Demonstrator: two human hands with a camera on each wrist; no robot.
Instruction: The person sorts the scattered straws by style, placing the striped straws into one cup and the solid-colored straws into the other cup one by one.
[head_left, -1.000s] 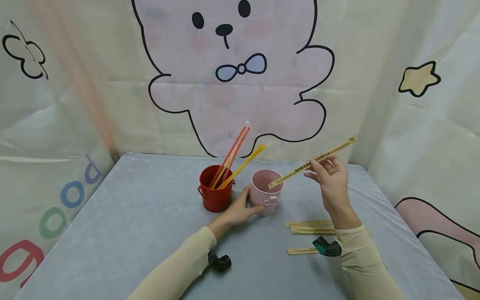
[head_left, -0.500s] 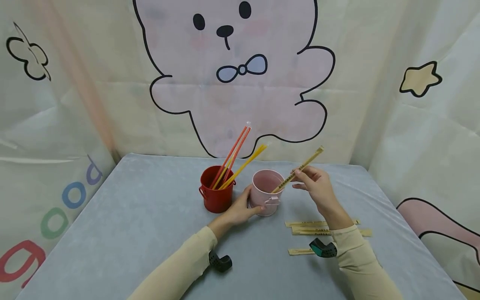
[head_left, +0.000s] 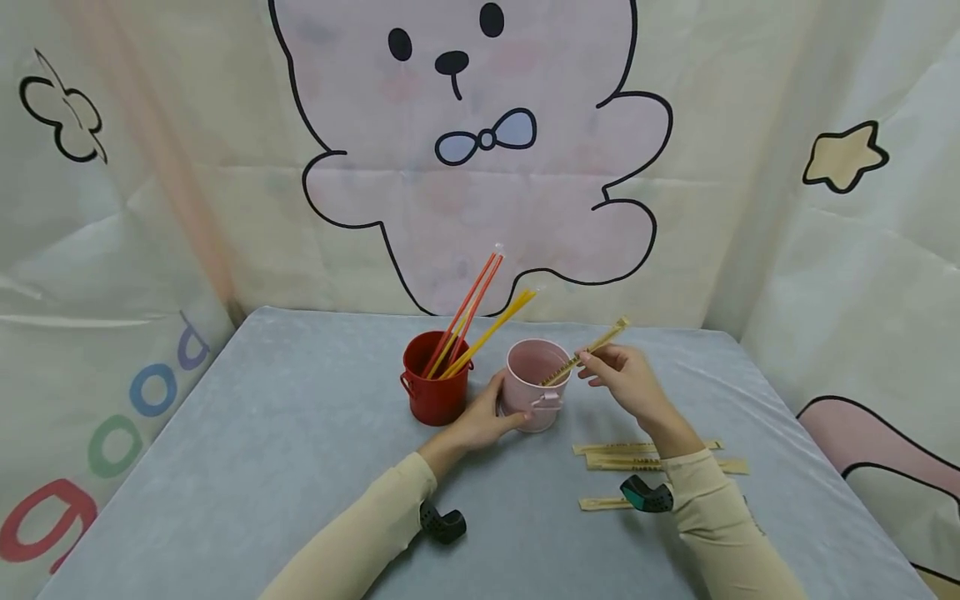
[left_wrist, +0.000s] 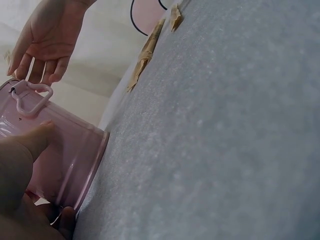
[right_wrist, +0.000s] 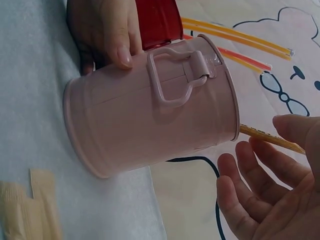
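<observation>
My left hand (head_left: pixel 476 423) grips the lower side of a small pink metal bucket (head_left: pixel 519 398), which stands upright. In the left wrist view, the thumb lies along the bucket's wall. Just right of the rim, my right hand (head_left: pixel 630 385) pinches a paper-wrapped straw (head_left: pixel 613 332) between thumb and index finger. The straw leans, its lower end inside the bucket and its upper end out to the right. In the right wrist view, the other fingers of the right hand (right_wrist: pixel 270 185) are spread below the straw.
Left of the pink bucket stands a red bucket (head_left: pixel 435 406) with several red and yellow straws (head_left: pixel 491 335) leaning out. Several paper-wrapped straws (head_left: pixel 618 461) lie on the grey tablecloth (head_left: pixel 315 433), partly behind the right arm. A printed curtain (head_left: pixel 480 208) hangs behind the table.
My right hand has moved left and down, bringing the wrapped straw's lower end from above the pink bucket's rim to inside it. The left hand keeps its grip on the bucket.
</observation>
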